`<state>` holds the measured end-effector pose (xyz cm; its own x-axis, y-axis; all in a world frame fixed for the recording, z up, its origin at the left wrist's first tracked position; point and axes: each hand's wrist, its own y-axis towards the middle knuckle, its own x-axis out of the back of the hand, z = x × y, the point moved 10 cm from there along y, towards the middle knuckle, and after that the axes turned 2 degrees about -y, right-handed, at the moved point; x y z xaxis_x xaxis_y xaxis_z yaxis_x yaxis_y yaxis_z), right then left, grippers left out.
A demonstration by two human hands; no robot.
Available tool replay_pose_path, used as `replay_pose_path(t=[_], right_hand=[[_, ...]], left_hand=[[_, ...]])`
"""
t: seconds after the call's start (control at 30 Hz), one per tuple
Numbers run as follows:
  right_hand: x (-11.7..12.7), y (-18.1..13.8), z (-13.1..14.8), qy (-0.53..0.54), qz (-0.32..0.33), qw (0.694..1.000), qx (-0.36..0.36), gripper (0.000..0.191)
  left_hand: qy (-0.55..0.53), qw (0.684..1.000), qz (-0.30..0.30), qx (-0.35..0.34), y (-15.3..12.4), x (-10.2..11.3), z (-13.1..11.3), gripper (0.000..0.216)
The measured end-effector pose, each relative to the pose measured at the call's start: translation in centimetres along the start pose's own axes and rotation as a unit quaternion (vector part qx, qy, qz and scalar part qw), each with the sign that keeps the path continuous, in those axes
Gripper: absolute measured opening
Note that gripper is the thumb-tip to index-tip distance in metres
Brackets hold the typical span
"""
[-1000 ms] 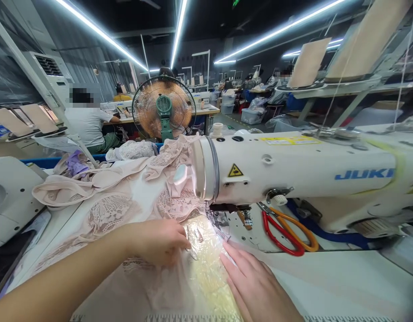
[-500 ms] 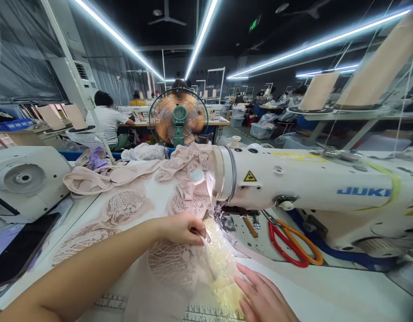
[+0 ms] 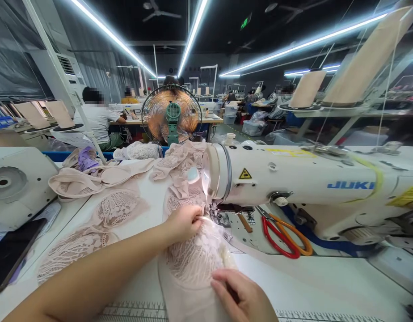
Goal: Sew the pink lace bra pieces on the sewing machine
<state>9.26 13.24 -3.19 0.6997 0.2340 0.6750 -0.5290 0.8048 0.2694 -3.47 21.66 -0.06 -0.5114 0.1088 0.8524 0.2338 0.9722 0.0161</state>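
A pale pink lace bra piece (image 3: 189,259) lies on the table in front of the sewing machine (image 3: 293,174), its upper end close to the needle area. My left hand (image 3: 184,223) is closed, pinching the piece's upper edge just left of the needle. Lower down, my right hand (image 3: 243,295) has curled fingers, with the fingertips gripping the right edge of the lace. Beneath that edge, a bit of yellowish, shiny material (image 3: 229,259) peeks out. The machine's lamp lights the fabric by my left fingers.
Red-and-orange-handled scissors (image 3: 283,235) lie under the machine arm. More lace bra pieces (image 3: 115,208) spread to the left, near a dark flat device (image 3: 17,255). Printed rulers (image 3: 136,311) run along the table front. Behind stand a large fan (image 3: 173,114) and a seated person (image 3: 95,118).
The lace now covers most of the yellowish shiny material that showed before. My right hand's spread fingers have curled onto the lace edge. The view has shifted slightly right.
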Motion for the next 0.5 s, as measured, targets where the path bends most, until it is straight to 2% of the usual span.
replay_pose_path(t=[0.07,0.2,0.23,0.33,0.5], right_hand=[[1.4,0.8,-0.9,-0.023,-0.017,0.999,-0.042,0.035],[2.2,1.4,-1.6,-0.083,0.011,0.995,-0.048,0.038],[2.1,1.4,-1.7,-0.085,0.021,0.995,-0.044,0.037],[1.7,1.3,-1.8,-0.077,0.052,0.995,-0.035,0.034],[1.4,1.1,-2.1,-0.055,0.062,0.996,-0.031,0.031]], left_hand=[[0.079,0.997,0.002,0.007,-0.7,-0.5,-0.2,0.010],[0.184,0.981,0.057,-0.010,-2.1,-2.3,-1.7,0.053],[0.213,0.974,0.075,-0.016,-2.3,-2.7,-2.0,0.055],[0.283,0.952,0.115,-0.026,-2.4,-3.4,-2.5,0.044],[0.284,0.949,0.139,-0.021,-2.2,-3.3,-2.3,0.054]])
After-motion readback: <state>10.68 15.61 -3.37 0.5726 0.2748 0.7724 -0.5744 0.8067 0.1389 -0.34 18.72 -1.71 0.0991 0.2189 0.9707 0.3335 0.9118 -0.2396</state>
